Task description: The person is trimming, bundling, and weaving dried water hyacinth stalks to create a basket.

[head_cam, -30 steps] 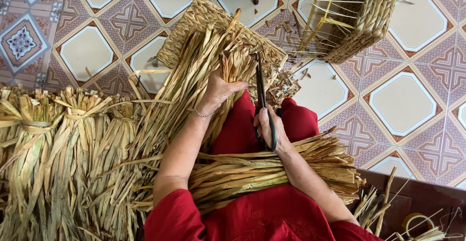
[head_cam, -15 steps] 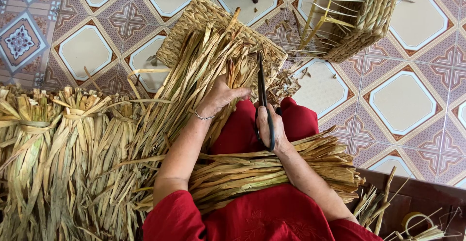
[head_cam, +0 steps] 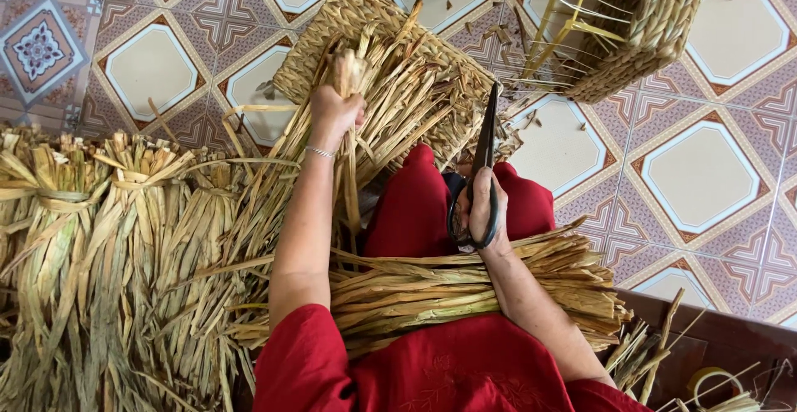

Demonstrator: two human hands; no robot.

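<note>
The left hand (head_cam: pixel 334 112) is closed tight around a tuft of dry reeds (head_cam: pixel 349 68), holding their ends up above a woven mat (head_cam: pixel 328 43). A thin bracelet (head_cam: pixel 319 152) sits on that wrist. The strands run down from the fist toward the person's lap. The right hand (head_cam: pixel 481 209) grips black scissors (head_cam: pixel 480 159) through the handles, blades together and pointing away from the body, their tip over the loose reeds on the mat. The 2 hands are near each other but apart, with red trouser legs (head_cam: pixel 411 204) between them.

Across the lap lies a thick bundle (head_cam: pixel 432 287) of reeds, set crosswise under the right forearm. To the left, more tied sheaves (head_cam: pixel 91 238) lie side by side on the patterned tile floor (head_cam: pixel 706 171). Past the scissors, at the top right, a half-woven basket (head_cam: pixel 643 26) rests tilted on the tiles, bare spokes sticking out. Short trimmings (head_cam: pixel 519 126) are scattered between it and the mat. A roll of tape (head_cam: pixel 706 379) sits at the lower right on a dark wooden surface.
</note>
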